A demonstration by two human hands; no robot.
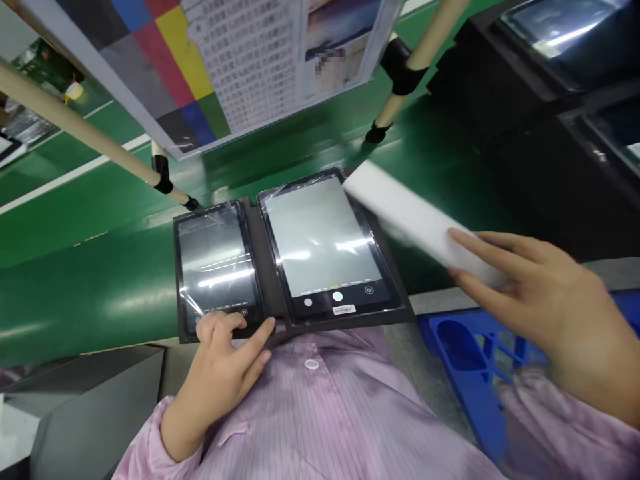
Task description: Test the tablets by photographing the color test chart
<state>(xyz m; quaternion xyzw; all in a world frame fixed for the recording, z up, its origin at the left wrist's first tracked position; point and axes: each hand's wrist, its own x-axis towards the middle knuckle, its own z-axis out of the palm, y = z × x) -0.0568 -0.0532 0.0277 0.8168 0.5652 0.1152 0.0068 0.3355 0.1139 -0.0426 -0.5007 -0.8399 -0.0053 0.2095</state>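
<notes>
Two tablets lie side by side on a dark tray (267, 270) in front of me. On the left tablet (215, 253) a dark camera screen shows. The right tablet (320, 233) has a bright, pale camera view with a white shutter button and a barcode sticker on its lower edge. My left hand (220, 360) rests at the lower edge of the left tablet, fingers apart and partly bent, holding nothing. In my right hand (545, 293) is a long white slab (415, 213), gripped by its near end and tilted beside the right tablet's upper right corner.
A printed test chart (240, 67) with colour patches stands behind the tablets on a frame of beige pipes (85, 127). More tablets (565, 40) sit on black blocks at the right. A blue plastic stool (465, 387) is under my right arm. Grey boxes (100, 413) stand lower left.
</notes>
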